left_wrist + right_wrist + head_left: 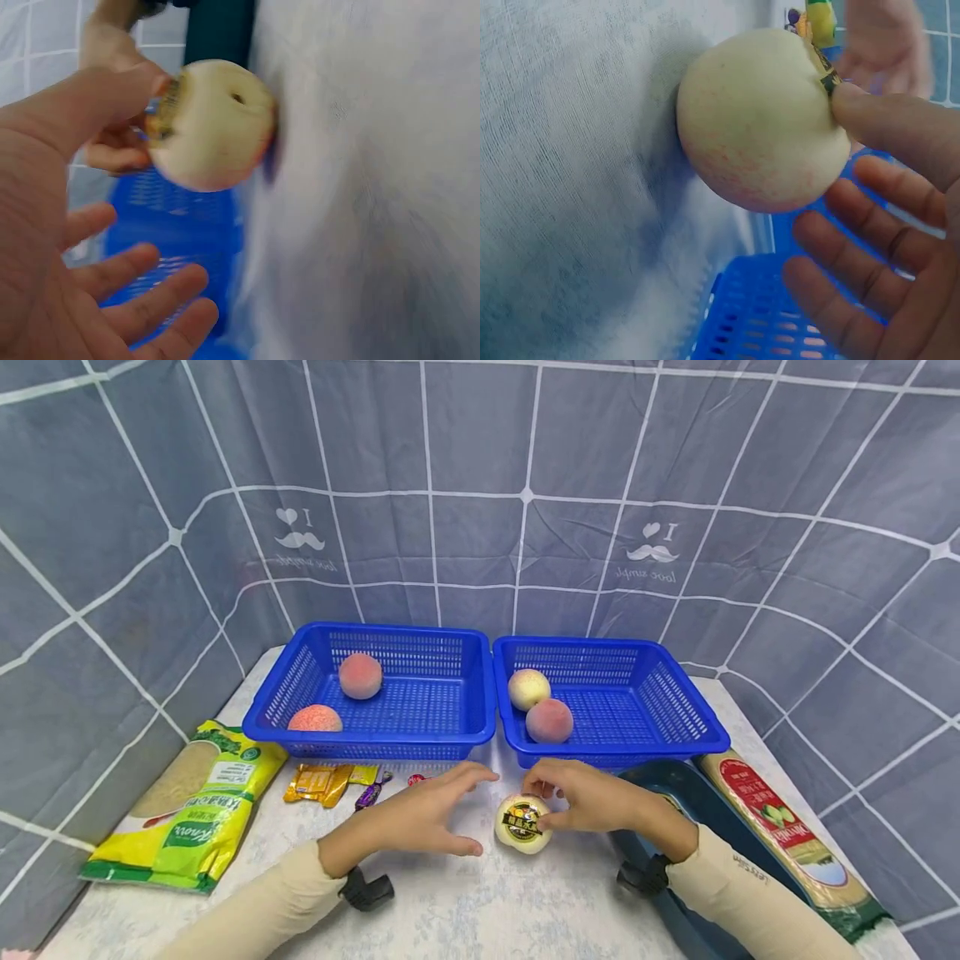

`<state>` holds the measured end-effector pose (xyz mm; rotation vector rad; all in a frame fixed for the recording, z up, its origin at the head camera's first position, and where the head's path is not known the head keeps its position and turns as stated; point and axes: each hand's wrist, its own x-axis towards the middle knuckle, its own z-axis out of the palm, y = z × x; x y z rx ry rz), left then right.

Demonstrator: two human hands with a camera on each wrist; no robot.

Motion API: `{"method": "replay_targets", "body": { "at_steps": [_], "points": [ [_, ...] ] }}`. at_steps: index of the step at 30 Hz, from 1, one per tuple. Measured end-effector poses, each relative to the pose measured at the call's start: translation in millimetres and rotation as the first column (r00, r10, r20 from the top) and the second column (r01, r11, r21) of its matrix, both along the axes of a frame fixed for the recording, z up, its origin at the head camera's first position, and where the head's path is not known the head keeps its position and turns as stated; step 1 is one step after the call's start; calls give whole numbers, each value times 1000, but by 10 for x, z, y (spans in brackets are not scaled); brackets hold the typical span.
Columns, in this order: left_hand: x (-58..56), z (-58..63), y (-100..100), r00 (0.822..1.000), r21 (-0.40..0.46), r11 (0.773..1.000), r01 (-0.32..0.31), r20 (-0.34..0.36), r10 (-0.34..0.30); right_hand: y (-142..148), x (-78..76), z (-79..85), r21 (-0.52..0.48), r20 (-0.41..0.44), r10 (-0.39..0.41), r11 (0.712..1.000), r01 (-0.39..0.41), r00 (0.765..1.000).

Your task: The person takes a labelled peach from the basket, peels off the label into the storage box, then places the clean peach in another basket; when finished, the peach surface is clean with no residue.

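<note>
A pale peach with a black and gold label facing up sits on the table in front of the baskets. My right hand pinches it at its right side, the thumb on the label and fingertips at its edge in the right wrist view. Faint pink streaks mark the peach there. On the other side, my left hand is spread with nothing in it, thumb and fingers apart and facing the peach. In the left wrist view a small dark dent shows on the peach.
Two blue baskets stand side by side behind, each with two peaches. Wrapped candies and a yellow Knorr bag lie left. At right are a dark green tray and a long red-labelled packet.
</note>
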<state>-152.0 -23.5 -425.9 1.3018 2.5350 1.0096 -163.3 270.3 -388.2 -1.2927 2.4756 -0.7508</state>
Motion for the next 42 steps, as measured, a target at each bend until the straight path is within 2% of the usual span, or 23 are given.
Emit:
{"method": "replay_targets", "body": {
  "at_steps": [3,5,7,10,16,23,26,31,33,37,42],
  "points": [
    [-136,-156,223,992,-4,999,37,121,-36,38,4,-6,17,-13,-33,999,33,999],
    [-191,-236,337,985,25,998,62,160,-65,52,4,-21,15,0,-38,999,38,999],
    [-221,-310,425,982,55,995,81,167,-89,59,4,-41,1,8,-47,999,47,999],
    [-235,-374,519,987,73,994,80,136,-90,68,0,-71,-42,21,-75,996,76,997],
    [-198,-405,574,994,89,996,4,109,-13,32,4,-96,-62,15,-155,986,155,988],
    [-172,-399,586,997,76,995,-65,47,61,12,30,-118,-50,139,-249,965,258,959],
    [-177,-408,589,997,75,995,-69,44,66,15,34,-126,-66,119,-240,966,249,963],
    [-187,-438,589,992,87,992,-91,91,83,24,87,-74,-110,-19,-197,975,194,980],
    [-193,-443,587,991,90,991,-101,95,92,34,130,-26,-104,-48,-182,979,177,982],
    [-204,-451,587,993,92,991,-101,73,95,76,219,52,-103,-47,-137,986,132,989],
    [-217,-457,561,991,115,988,-103,92,92,331,263,208,-268,23,-81,960,84,996]
  ]
}}
